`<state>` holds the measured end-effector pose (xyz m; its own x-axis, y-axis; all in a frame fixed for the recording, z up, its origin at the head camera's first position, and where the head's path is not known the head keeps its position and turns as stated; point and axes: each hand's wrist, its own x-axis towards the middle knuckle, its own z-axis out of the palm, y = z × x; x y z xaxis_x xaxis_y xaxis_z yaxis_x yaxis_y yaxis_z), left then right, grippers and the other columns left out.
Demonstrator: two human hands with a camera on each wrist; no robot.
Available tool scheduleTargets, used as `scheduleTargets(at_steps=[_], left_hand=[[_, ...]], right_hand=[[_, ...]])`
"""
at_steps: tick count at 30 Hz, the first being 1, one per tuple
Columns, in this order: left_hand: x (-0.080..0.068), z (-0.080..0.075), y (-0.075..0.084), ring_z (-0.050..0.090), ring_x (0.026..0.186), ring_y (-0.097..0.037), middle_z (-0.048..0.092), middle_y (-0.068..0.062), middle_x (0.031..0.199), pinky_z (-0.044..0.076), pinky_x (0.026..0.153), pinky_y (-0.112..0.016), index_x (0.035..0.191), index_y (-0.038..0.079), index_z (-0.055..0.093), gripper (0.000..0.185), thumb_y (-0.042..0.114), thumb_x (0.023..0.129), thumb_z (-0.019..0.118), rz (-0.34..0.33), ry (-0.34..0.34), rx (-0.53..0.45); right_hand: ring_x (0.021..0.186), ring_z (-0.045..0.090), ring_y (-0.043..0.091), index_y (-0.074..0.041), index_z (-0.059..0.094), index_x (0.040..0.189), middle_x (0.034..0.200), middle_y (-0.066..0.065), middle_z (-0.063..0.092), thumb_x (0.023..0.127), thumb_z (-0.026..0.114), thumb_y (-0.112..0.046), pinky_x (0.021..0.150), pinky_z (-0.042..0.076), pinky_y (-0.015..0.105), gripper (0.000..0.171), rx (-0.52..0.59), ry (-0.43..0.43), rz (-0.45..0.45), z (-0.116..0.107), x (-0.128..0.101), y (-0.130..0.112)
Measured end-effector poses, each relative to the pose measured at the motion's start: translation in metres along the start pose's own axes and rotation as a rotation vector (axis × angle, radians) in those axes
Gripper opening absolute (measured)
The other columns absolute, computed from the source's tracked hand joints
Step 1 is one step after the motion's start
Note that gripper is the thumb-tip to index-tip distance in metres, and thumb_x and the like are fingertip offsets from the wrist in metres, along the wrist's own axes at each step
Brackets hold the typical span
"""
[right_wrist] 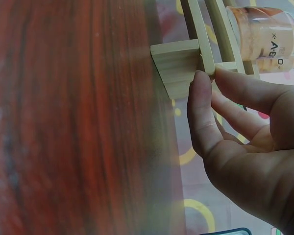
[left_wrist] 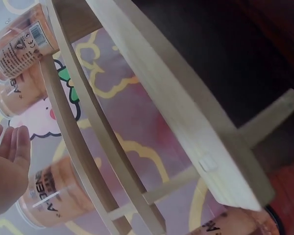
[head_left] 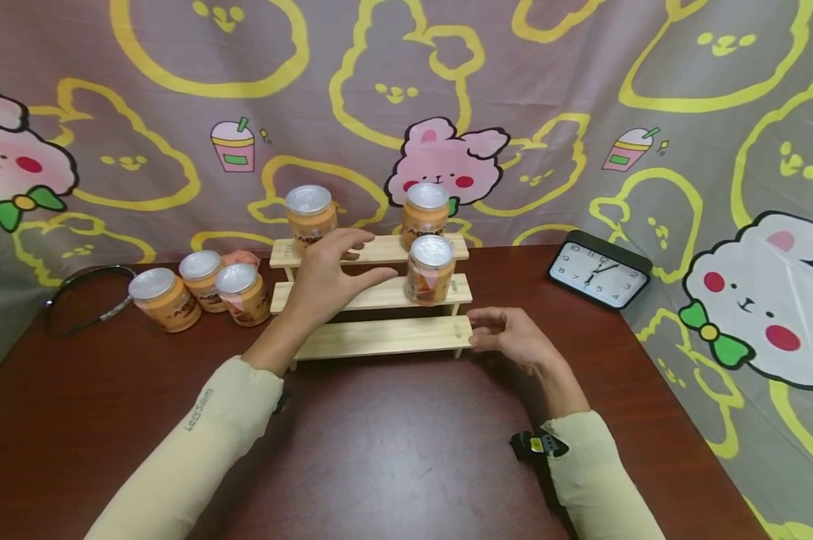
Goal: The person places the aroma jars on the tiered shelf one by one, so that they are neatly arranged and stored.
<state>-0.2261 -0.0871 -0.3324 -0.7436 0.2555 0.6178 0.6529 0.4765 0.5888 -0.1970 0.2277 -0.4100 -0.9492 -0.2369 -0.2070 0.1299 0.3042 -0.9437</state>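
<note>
A three-step wooden display rack (head_left: 373, 337) stands on the table. One orange can with a silver lid (head_left: 312, 201) sits at the left of its top step, and another can (head_left: 425, 217) at the right. A third can (head_left: 431, 277) stands at the right of the middle step. My left hand (head_left: 328, 274) is over the rack's left half, thumb and fingers spread apart with nothing between them, in front of the top left can. At the right end of the lowest step, my right hand (head_left: 514, 337) pinches the board's edge between thumb and fingertips (right_wrist: 201, 83).
Three more orange cans (head_left: 166, 304) stand close together left of the rack, with a pinkish object (head_left: 241, 258) behind them. A black hoop (head_left: 58, 300) lies at the far left. A clock (head_left: 598, 270) stands at the right back, before a patterned cloth (head_left: 548, 60).
</note>
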Motion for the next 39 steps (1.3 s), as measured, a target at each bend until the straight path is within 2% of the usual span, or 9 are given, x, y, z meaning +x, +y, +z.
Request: scheduleTargets(at_steps=[8, 15, 19, 24, 30, 33, 39], left_hand=[[-0.007, -0.011, -0.008, 0.069, 0.095, -0.034, 0.070, -0.016, 0.115, 0.056, 0.084, -0.042, 0.117, -0.003, 0.070, 0.057, 0.022, 0.072, 0.095, 0.001, 0.042, 0.034], [-0.019, -0.028, -0.020, 0.065, 0.096, -0.031, 0.071, -0.016, 0.109, 0.051, 0.082, -0.045, 0.115, -0.002, 0.071, 0.057, 0.019, 0.068, 0.096, 0.017, 0.103, 0.084], [-0.024, -0.036, -0.026, 0.068, 0.095, -0.031, 0.072, -0.014, 0.111, 0.051, 0.081, -0.045, 0.115, -0.001, 0.072, 0.056, 0.017, 0.068, 0.096, -0.003, 0.131, 0.078], [-0.027, -0.046, -0.032, 0.071, 0.090, -0.033, 0.070, -0.015, 0.116, 0.055, 0.078, -0.046, 0.118, -0.002, 0.071, 0.054, 0.013, 0.071, 0.094, -0.045, 0.133, 0.063], [-0.032, -0.058, -0.038, 0.067, 0.101, -0.032, 0.072, -0.016, 0.112, 0.052, 0.085, -0.046, 0.117, -0.002, 0.072, 0.050, 0.014, 0.074, 0.093, -0.054, 0.143, 0.124], [-0.036, -0.065, -0.043, 0.064, 0.101, -0.032, 0.072, -0.018, 0.112, 0.049, 0.086, -0.047, 0.119, -0.001, 0.072, 0.051, 0.015, 0.075, 0.092, -0.090, 0.147, 0.158], [-0.046, -0.081, -0.052, 0.062, 0.098, -0.034, 0.069, -0.020, 0.114, 0.048, 0.088, -0.052, 0.120, -0.002, 0.070, 0.050, 0.019, 0.078, 0.090, -0.212, 0.148, 0.206]], right_hand=[[0.104, 0.066, 0.026, 0.013, 0.051, 0.139, 0.131, 0.031, 0.059, 0.091, 0.069, 0.008, 0.085, 0.058, 0.040, 0.051, 0.002, -0.010, 0.002, -0.002, 0.000, 0.001], [0.105, 0.066, 0.027, 0.013, 0.051, 0.139, 0.131, 0.031, 0.059, 0.091, 0.069, 0.008, 0.084, 0.058, 0.038, 0.051, -0.005, -0.012, 0.009, 0.000, 0.000, 0.000], [0.107, 0.065, 0.028, 0.012, 0.051, 0.139, 0.133, 0.031, 0.057, 0.091, 0.068, 0.008, 0.085, 0.058, 0.038, 0.052, -0.008, -0.009, 0.014, 0.000, 0.000, -0.001], [0.109, 0.064, 0.029, 0.012, 0.050, 0.140, 0.135, 0.032, 0.056, 0.091, 0.068, 0.008, 0.085, 0.058, 0.037, 0.052, 0.000, -0.009, 0.018, 0.000, -0.001, -0.002], [0.111, 0.064, 0.028, 0.011, 0.051, 0.140, 0.135, 0.031, 0.056, 0.092, 0.068, 0.007, 0.086, 0.058, 0.038, 0.052, 0.004, -0.002, 0.023, -0.001, -0.002, -0.001], [0.111, 0.063, 0.029, 0.012, 0.050, 0.140, 0.136, 0.031, 0.056, 0.092, 0.068, 0.007, 0.086, 0.058, 0.038, 0.052, 0.003, -0.005, 0.012, -0.001, -0.002, 0.000], [0.109, 0.064, 0.026, 0.013, 0.049, 0.140, 0.134, 0.032, 0.056, 0.092, 0.067, 0.009, 0.086, 0.058, 0.038, 0.052, 0.023, -0.006, 0.012, 0.000, -0.002, -0.001]])
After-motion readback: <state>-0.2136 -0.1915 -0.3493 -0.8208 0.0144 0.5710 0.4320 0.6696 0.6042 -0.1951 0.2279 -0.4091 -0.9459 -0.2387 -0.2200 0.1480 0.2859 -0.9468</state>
